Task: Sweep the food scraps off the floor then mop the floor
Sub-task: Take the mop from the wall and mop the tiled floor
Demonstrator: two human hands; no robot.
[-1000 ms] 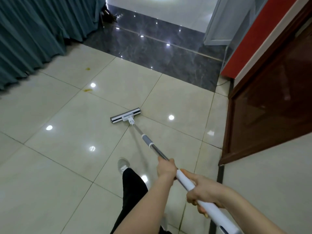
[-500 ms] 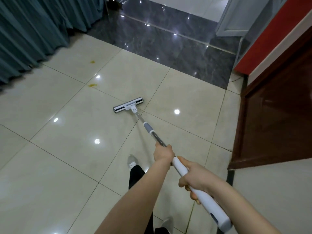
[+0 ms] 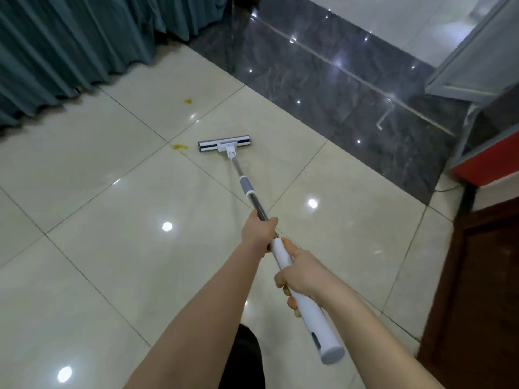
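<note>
Two hands holding a mop (image 3: 254, 196) on a cream tiled floor (image 3: 118, 256), beside a yellow stain.

The left hand (image 3: 259, 230) is wrapped round the dark metal part of the mop pole; the right hand (image 3: 302, 275) is wrapped round the white handle just behind it, nearer the pole's capped end. The mop head (image 3: 224, 146) lies flat on the floor, at the far end of the pole. A yellow stain (image 3: 179, 147) sits just to the left of the mop head, apart from it, at a tile joint. A smaller yellow spot (image 3: 187, 101) lies farther beyond the mop head, towards the teal curtain (image 3: 70, 43). Dark grey tiles (image 3: 337, 88) begin beyond and to the right of the mop head; a brown wooden panel (image 3: 483, 290) stands well to its right.
</note>
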